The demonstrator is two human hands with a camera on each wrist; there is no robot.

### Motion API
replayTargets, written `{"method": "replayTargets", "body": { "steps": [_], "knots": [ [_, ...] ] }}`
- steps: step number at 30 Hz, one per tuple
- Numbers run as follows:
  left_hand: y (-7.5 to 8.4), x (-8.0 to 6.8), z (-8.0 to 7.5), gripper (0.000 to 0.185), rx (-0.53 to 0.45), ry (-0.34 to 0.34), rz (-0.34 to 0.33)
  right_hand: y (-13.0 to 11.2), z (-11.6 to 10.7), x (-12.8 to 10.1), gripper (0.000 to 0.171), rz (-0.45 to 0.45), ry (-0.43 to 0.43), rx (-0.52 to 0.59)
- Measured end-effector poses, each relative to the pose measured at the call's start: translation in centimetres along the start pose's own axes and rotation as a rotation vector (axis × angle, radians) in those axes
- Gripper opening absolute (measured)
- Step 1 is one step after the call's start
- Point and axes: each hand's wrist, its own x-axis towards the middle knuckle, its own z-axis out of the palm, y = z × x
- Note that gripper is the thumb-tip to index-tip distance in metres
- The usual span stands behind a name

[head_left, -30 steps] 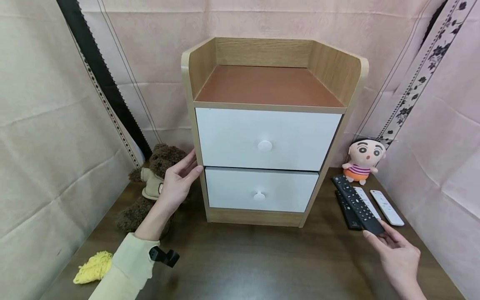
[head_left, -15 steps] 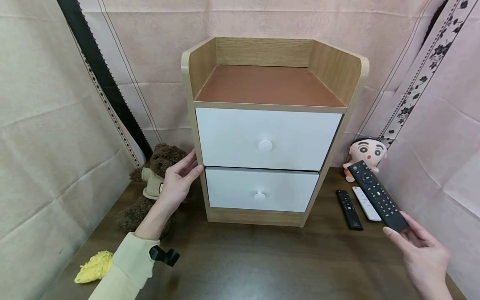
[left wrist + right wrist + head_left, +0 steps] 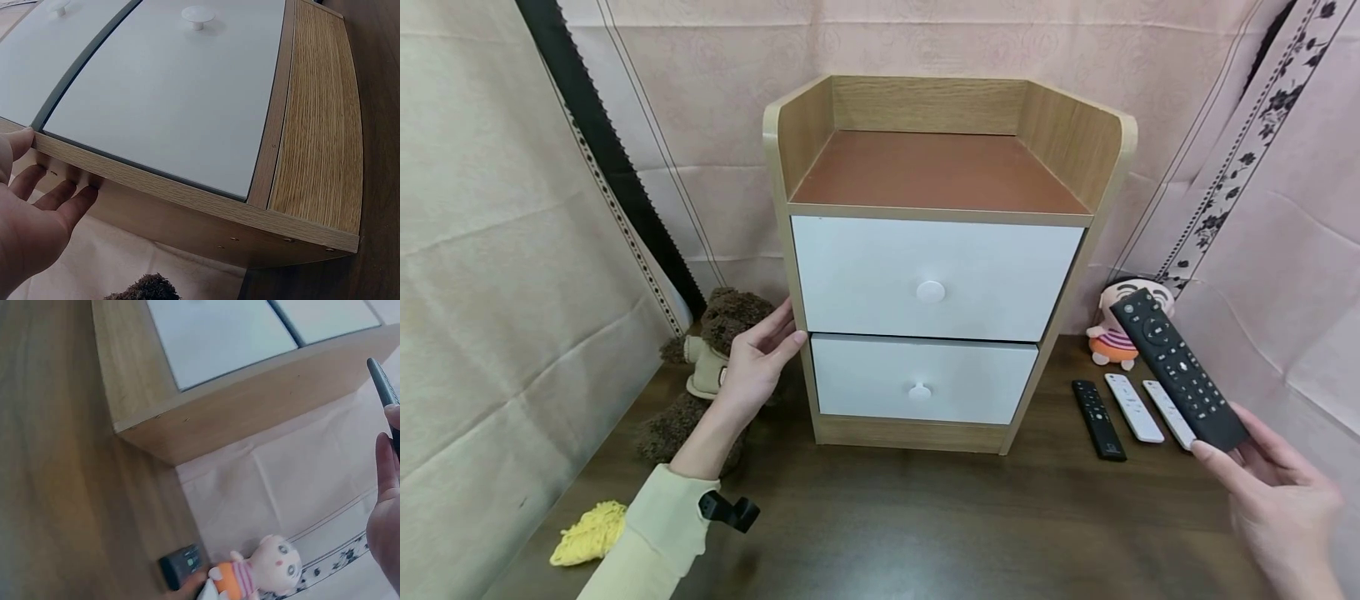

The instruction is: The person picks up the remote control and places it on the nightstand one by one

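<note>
Head view: my right grip (image 3: 1273, 492) is holding a black remote control (image 3: 1180, 371) by its lower end, raised above the worktop (image 3: 887, 517), its upper end covering part of the cartoon boy doll (image 3: 1112, 343). Near the doll, a second black remote (image 3: 1099, 421) and two white remotes (image 3: 1133, 408) are lying side by side, the farther white one partly hidden. My left grip (image 3: 756, 367) is resting, loosely spread, against the left side of the two-drawer cabinet (image 3: 910, 434), beside a brown teddy bear (image 3: 730, 321).

Left wrist view: my thumb is touching the cabinet's front edge and my fingers are touching its side panel.

Right wrist view: the held remote is showing edge-on, partly cut off by the frame.
</note>
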Motion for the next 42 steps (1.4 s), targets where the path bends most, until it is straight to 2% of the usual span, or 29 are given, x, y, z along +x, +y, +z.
{"method": "replayTargets", "body": {
  "steps": [5, 7, 13, 16, 19, 22, 28, 32, 35, 38, 42],
  "knots": [
    [0.0, -0.1, -0.1, 0.059, 0.0, 0.005, -0.003, -0.6, 1.1, 0.1, 0.066, -0.026, -0.132, 0.075],
    [0.0, -0.1, -0.2, 0.059, 0.005, 0.006, -0.005, -0.9, 1.6, 0.1, 0.066, -0.02, -0.157, 0.044],
    [0.0, -0.1, -0.3, 0.059, 0.013, 0.002, -0.003, -1.6, 3.3, 0.5, 0.066, 0.017, -0.142, -0.138],
    [0.0, 0.0, -0.3, 0.058, 0.013, -0.003, 0.0, -1.6, 4.3, 0.7, 0.068, 0.043, -0.126, -0.153],
    [0.0, 0.0, -0.4, 0.058, 0.009, -0.003, -0.003, -1.6, 5.6, 1.0, 0.068, 0.041, -0.151, -0.151],
    [-0.1, 0.0, -0.4, 0.058, -0.001, 0.001, -0.012, -1.6, 7.0, 1.3, 0.069, 0.016, -0.208, -0.145],
    [0.0, 0.0, -0.4, 0.058, -0.001, 0.005, -0.023, -1.7, 10.1, 2.0, 0.067, -0.031, -0.271, -0.235],
    [0.1, 0.0, -0.3, 0.057, -0.001, 0.002, -0.013, -1.5, 12.3, 2.5, 0.064, -0.105, -0.381, -0.223],
    [0.2, 0.0, -0.1, 0.057, -0.01, 0.002, -0.002, -1.6, 13.9, 2.9, 0.061, -0.12, -0.441, -0.237],
    [0.2, 0.0, 0.0, 0.057, -0.022, 0.003, 0.001, -1.6, 15.3, 3.2, 0.057, -0.128, -0.432, -0.313],
    [0.3, 0.0, 0.2, 0.057, -0.025, 0.003, -0.003, -1.6, 17.1, 3.7, 0.052, -0.176, -0.396, -0.479]
  ]
}}
